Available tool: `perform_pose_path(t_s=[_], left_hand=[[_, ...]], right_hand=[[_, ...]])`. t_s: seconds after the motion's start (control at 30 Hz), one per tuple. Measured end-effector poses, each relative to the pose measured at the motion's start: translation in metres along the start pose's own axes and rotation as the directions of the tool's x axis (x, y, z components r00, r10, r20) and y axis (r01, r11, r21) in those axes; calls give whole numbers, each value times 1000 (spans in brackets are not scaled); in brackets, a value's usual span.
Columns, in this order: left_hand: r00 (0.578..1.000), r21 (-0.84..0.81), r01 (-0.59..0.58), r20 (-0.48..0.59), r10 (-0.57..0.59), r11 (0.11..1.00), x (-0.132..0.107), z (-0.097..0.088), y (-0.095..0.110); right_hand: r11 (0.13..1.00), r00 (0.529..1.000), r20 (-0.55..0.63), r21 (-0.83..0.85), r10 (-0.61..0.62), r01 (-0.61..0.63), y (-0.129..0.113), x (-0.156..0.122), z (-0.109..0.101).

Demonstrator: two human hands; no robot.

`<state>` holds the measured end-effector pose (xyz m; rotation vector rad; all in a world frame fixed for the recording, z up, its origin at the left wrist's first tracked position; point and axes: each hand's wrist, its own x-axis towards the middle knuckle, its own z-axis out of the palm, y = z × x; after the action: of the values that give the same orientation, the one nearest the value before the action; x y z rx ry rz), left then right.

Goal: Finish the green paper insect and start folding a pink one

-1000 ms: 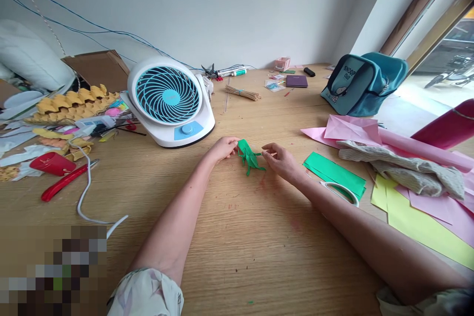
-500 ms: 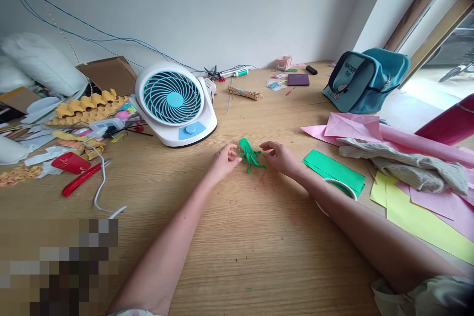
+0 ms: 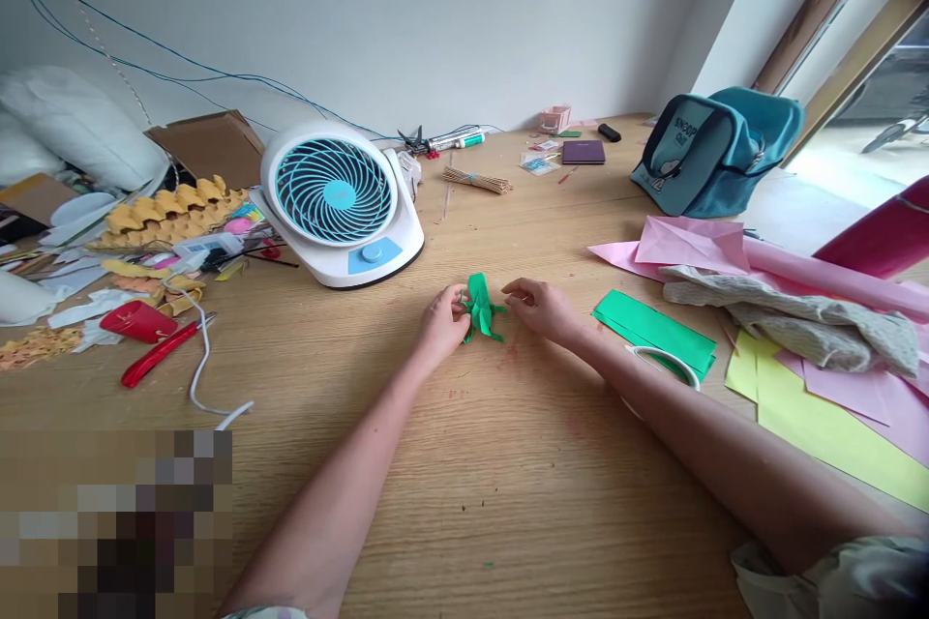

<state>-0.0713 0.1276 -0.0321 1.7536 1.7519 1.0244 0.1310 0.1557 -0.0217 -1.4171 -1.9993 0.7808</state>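
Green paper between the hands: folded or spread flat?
Folded: the green paper between the left hand and right hand forms a narrow body with thin leg-like strips jutting out.

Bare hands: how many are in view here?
2: the left hand at the left side of the green paper figure, and the right hand at its right. Pixelation may hide more.

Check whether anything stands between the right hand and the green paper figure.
Nothing visible stands between the right hand and the green paper figure; they are very close, but whether they touch is unclear.
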Motion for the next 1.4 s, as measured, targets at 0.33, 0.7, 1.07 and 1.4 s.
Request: perform_pose_path(t_s=[0.33,0.7,1.07,1.4], left_hand=[[986,366,-44,-134,99,930,-45,-2,34],[999,377,14,-36,0,926,-45,10,37],[1000,360,-17,-18,26,933,-43,13,32],[999,359,-26,-29,39,933,-41,13,33]], right_hand=[[962,967,88,-162,238,-222,-31,60,8],[953,940,173,-129,295,-275,-33,68,13],[928,899,242,-168,365,-331,-46,88,15],[913,853,326,-104,407,-395,-43,83,6]])
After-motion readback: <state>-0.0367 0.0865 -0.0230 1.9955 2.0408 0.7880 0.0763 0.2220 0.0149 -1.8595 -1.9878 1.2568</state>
